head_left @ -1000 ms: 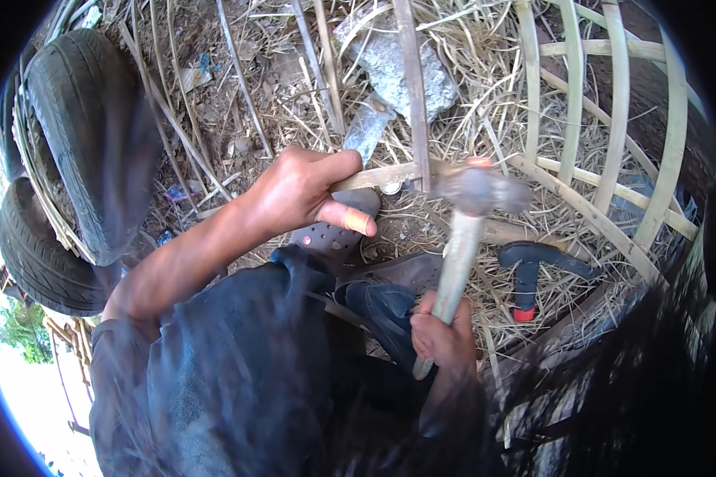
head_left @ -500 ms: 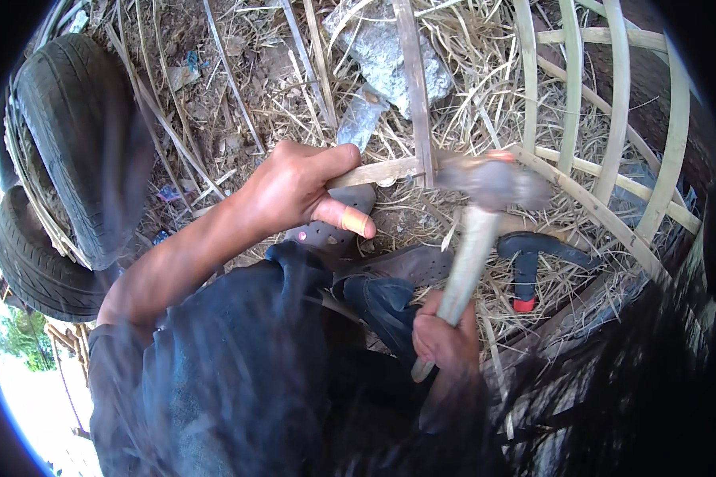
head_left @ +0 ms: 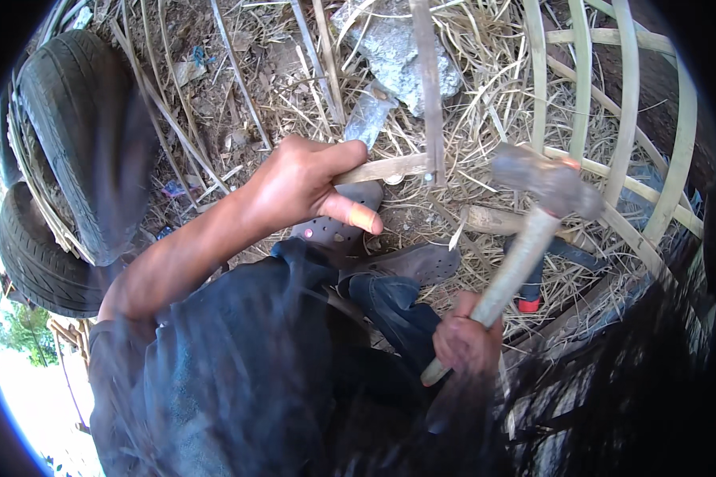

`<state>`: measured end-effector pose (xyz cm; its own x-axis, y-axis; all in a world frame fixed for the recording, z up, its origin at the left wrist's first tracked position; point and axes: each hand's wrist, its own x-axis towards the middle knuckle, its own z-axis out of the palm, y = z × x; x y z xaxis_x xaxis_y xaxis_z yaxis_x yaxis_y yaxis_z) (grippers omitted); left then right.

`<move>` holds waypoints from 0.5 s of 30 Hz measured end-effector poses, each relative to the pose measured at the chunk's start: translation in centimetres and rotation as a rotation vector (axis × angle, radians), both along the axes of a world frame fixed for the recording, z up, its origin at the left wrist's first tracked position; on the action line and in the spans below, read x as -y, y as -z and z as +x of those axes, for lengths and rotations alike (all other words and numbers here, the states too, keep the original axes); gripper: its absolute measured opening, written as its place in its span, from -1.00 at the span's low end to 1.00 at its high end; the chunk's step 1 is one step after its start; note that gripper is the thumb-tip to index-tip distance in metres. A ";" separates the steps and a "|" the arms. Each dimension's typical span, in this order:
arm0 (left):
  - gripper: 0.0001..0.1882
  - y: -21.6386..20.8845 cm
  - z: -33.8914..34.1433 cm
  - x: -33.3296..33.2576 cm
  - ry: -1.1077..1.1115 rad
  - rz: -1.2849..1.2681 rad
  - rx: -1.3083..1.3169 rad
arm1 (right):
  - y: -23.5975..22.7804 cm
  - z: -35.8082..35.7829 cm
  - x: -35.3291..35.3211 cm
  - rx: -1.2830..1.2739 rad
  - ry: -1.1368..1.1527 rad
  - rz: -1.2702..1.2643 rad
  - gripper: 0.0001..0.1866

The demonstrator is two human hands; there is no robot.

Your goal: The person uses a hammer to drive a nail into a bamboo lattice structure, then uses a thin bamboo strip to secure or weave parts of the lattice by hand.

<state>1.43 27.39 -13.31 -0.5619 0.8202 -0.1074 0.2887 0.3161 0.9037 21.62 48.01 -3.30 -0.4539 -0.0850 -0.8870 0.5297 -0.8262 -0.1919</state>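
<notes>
My left hand (head_left: 310, 179), a tan bandage around one finger, grips a flat bamboo strip (head_left: 391, 167). Its right end meets a long upright strip (head_left: 429, 95), and a small nail head (head_left: 429, 177) shows at that joint. In my right hand (head_left: 469, 338) is the pale wooden handle of a hammer (head_left: 517, 258), fingers wrapped near its lower end. The metal head, slightly blurred, hangs to the right of the joint, apart from it. Beneath the hammer lie a short wooden piece (head_left: 489, 220) and a black tool with a red tip (head_left: 529, 304), partly covered by the handle.
Curved bamboo slats (head_left: 627, 103) form a lattice on the right. A grey rock (head_left: 410, 63) and a clear plastic piece (head_left: 367, 115) lie amid straw. Old tyres (head_left: 79, 135) stand at left. My shoes (head_left: 422, 264) are below the strips.
The hammer has swung right, away from the joint, and my right hand has shifted right with it. The nail at the joint now shows. My left hand keeps its hold on the strip.
</notes>
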 end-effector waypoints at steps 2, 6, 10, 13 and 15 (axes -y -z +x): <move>-0.41 0.1 -0.1 -0.3 0.008 -0.011 -0.001 | -0.3 -0.2 -0.6 -0.047 0.078 -0.022 -0.77; -0.42 -0.3 -0.1 0.1 0.016 -0.043 0.030 | -0.4 -0.2 0.5 0.057 -0.195 -0.022 -0.76; -0.44 -0.4 0.0 0.2 -0.004 -0.042 0.023 | 0.0 -0.3 0.8 0.074 -0.132 -0.098 -0.76; -0.43 -0.5 -0.2 -0.2 0.026 -0.078 0.019 | -0.1 0.0 0.3 0.044 0.017 -0.001 -0.77; -0.42 -0.2 0.0 -0.3 0.037 -0.092 0.016 | -0.4 -0.1 -0.1 -0.031 -0.001 0.111 -0.78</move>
